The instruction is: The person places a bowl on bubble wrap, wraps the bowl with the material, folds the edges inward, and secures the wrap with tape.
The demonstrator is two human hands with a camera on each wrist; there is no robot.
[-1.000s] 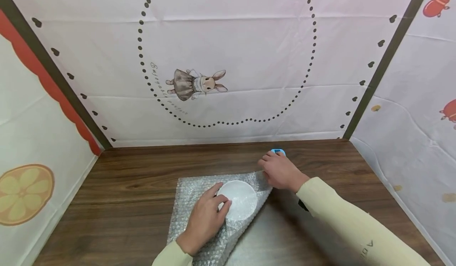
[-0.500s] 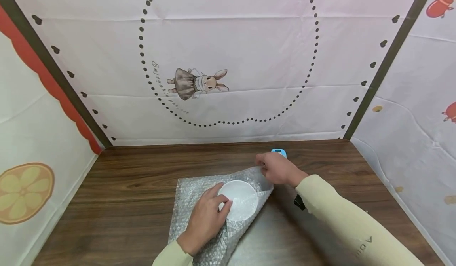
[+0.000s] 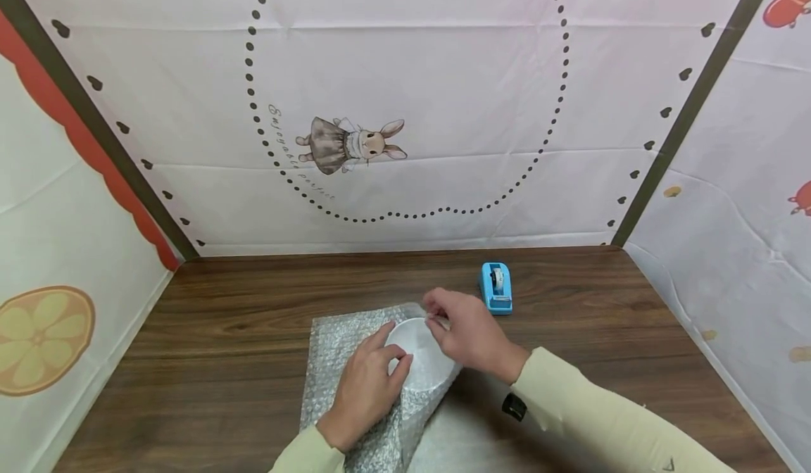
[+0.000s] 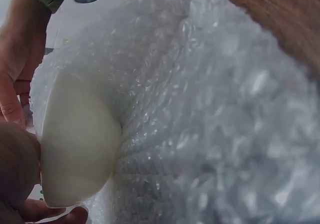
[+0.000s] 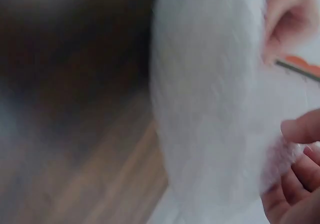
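Note:
A white bowl (image 3: 426, 362) sits on a sheet of bubble wrap (image 3: 336, 343), whose right side is folded up against it. My left hand (image 3: 364, 394) grips the bowl's left rim between thumb and fingers. The bowl's side (image 4: 77, 139) shows in the left wrist view, with wrap behind and around it. My right hand (image 3: 475, 336) pinches the far right corner of the wrap at the bowl's back right rim. In the right wrist view the raised wrap (image 5: 207, 104) is blurred, and its edge lies between the thumb and fingers.
A blue tape dispenser (image 3: 496, 288) stands just behind the right hand on the dark wooden table (image 3: 241, 311). A printed cloth (image 3: 456, 107) hangs behind the table, with more cloth along both sides.
My right hand has drawn the wrap's corner left and inward to the bowl's rim, uncovering the tape dispenser. My left hand keeps its place on the bowl.

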